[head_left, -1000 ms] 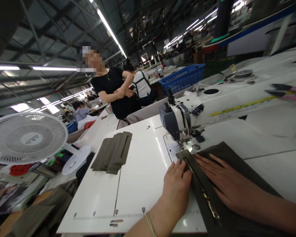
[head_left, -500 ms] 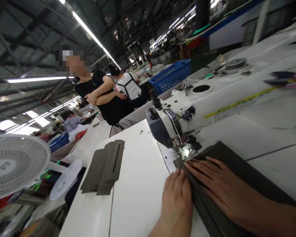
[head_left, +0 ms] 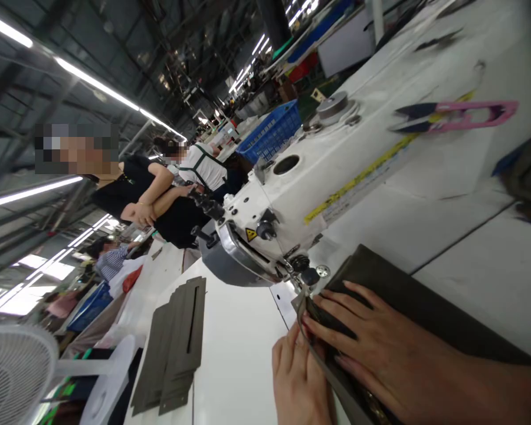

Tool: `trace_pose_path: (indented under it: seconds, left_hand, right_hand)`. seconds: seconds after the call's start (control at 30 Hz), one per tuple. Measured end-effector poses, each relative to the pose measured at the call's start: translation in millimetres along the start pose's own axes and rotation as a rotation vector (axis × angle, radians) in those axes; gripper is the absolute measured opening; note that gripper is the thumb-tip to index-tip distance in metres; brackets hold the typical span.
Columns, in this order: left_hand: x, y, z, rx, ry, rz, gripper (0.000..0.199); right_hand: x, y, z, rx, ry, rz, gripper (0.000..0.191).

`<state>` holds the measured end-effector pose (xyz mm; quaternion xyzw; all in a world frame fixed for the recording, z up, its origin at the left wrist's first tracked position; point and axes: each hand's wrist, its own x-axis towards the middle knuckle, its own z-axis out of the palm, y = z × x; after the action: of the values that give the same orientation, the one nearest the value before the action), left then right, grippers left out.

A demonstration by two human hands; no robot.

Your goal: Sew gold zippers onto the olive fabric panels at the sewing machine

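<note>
A dark olive fabric piece (head_left: 407, 295) with a zipper lies on the white sewing table (head_left: 239, 348), its front end under the foot of the white sewing machine (head_left: 301, 195). My right hand (head_left: 371, 348) lies flat on the fabric with fingers spread, fingertips just short of the presser foot. My left hand (head_left: 298, 381) rests at the fabric's left edge, fingers pressing the zipper side. Neither hand grips anything.
A stack of dark slotted fabric pieces (head_left: 177, 342) lies to the left on the table. Pink thread snips (head_left: 455, 115) rest on the machine arm. A white fan (head_left: 13, 372) stands at the lower left. A blue basket (head_left: 272, 133) and several people are behind.
The view has tilted and moved closer to the machine. Both hands have slid forward with the fabric toward the presser foot.
</note>
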<state>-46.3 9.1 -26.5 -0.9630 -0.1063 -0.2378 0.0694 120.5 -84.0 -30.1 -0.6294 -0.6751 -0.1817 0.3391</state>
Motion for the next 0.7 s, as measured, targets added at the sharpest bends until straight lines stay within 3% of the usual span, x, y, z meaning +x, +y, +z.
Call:
trace_pose_path:
  seconds: [0.3,0.5,0.7]
  left_hand:
    - [2.3,-3.8,-5.1,0.053,0.009,0.026,0.044]
    - [2.5,-5.2,-7.3,0.042,0.014,0.062,0.044]
    - [7.2,-0.4,-9.6,0.107,-0.049,0.035,0.04]
  right_hand:
    - [1.3,-1.2,-1.7,0.048,0.046,0.051,0.037]
    - [-0.2,-1.4,-1.9,0.064,-0.003,0.06,0.04]
    - [-1.7,-1.0,0.5,0.089,-0.016,0.062,0.04]
